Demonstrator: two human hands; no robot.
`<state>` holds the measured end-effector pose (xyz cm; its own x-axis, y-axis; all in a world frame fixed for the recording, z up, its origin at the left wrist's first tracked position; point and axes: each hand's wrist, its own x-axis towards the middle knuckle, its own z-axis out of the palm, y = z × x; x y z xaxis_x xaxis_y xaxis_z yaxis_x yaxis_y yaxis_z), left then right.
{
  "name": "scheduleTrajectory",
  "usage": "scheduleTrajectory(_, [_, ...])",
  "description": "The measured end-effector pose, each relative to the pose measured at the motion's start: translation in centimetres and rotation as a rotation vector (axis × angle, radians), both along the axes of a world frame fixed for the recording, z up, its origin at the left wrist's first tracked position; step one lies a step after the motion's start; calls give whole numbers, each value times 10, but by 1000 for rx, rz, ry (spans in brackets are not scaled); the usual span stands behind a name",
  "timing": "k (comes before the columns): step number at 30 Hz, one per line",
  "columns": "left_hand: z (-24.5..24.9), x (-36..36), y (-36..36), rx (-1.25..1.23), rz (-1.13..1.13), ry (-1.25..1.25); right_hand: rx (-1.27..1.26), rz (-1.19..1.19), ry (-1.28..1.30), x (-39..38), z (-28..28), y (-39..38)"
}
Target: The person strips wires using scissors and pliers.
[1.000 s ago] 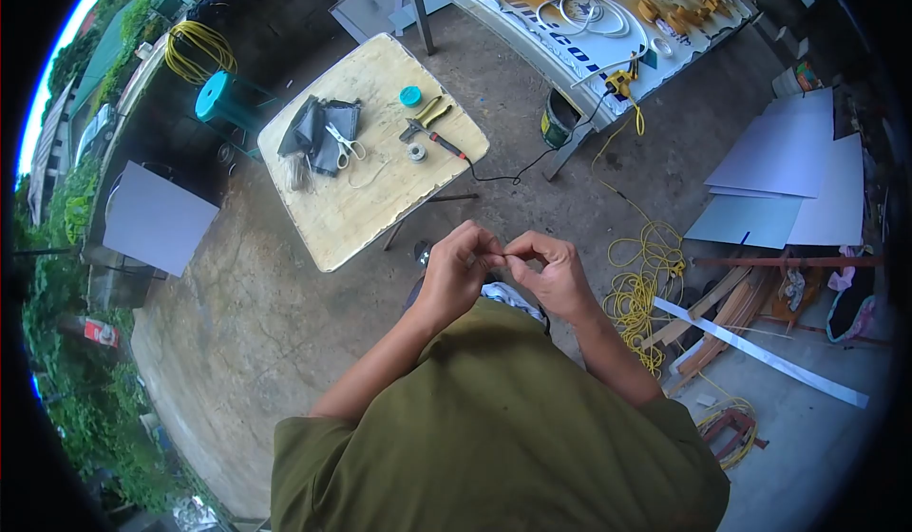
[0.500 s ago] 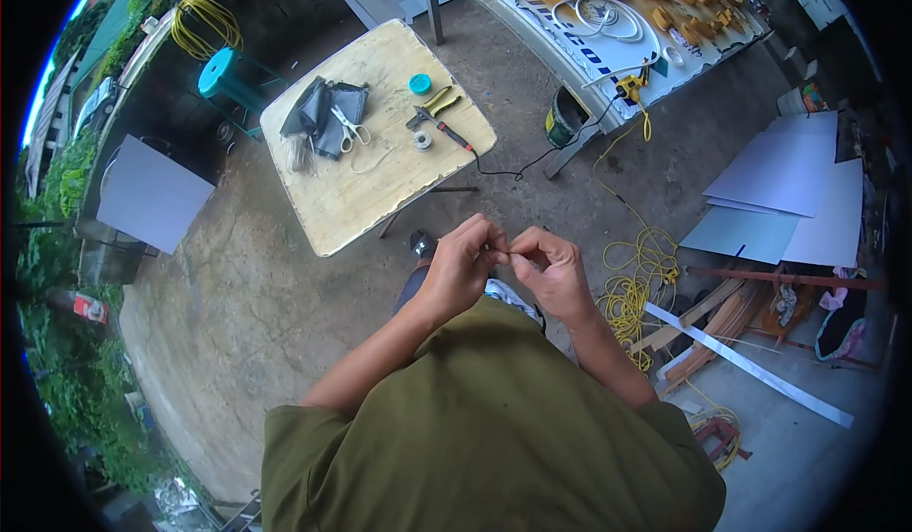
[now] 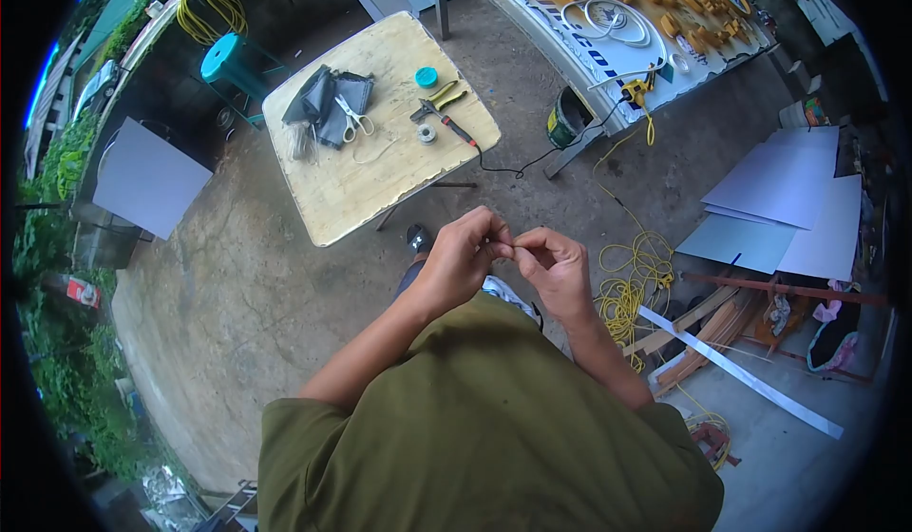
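Note:
In front of my chest, my left hand (image 3: 472, 245) and my right hand (image 3: 554, 264) meet with fingertips pinched together. Whatever lies between them is too small to make out. Ahead of them stands a small wooden-topped table (image 3: 361, 199). On it are dark grey cloth (image 3: 328, 104), white-handled scissors (image 3: 355, 122), a bundle of pale string (image 3: 297, 141), a solder spool (image 3: 426, 134), a teal round container (image 3: 427, 77), yellow-handled pliers (image 3: 443, 93) and a soldering iron (image 3: 451, 125) with a red and black handle.
A larger table (image 3: 608, 47) at the back bears orange cut pieces and a white cable coil (image 3: 608, 21). Yellow cord (image 3: 627, 299) lies tangled on the floor at right, near wood strips (image 3: 717, 337) and leaning white panels (image 3: 774, 176). A teal stool (image 3: 233, 62) stands at left.
The camera view has shifted slightly. Both hands stay pinched together at nearly the same spot, and the things on the table lie as before.

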<state>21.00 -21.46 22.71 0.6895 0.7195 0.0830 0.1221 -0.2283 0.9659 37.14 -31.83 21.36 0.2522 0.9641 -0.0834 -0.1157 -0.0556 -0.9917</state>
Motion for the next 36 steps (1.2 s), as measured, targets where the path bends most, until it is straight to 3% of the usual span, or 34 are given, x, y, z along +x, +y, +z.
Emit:
scheduleTrajectory(24, [-2,-1,-6,104,69,-98,84,-21,-170,-6,8,4])
scheduleTrajectory(36, [8,-6,-5,66,22,-87,98,-25,60,-17,1,4])
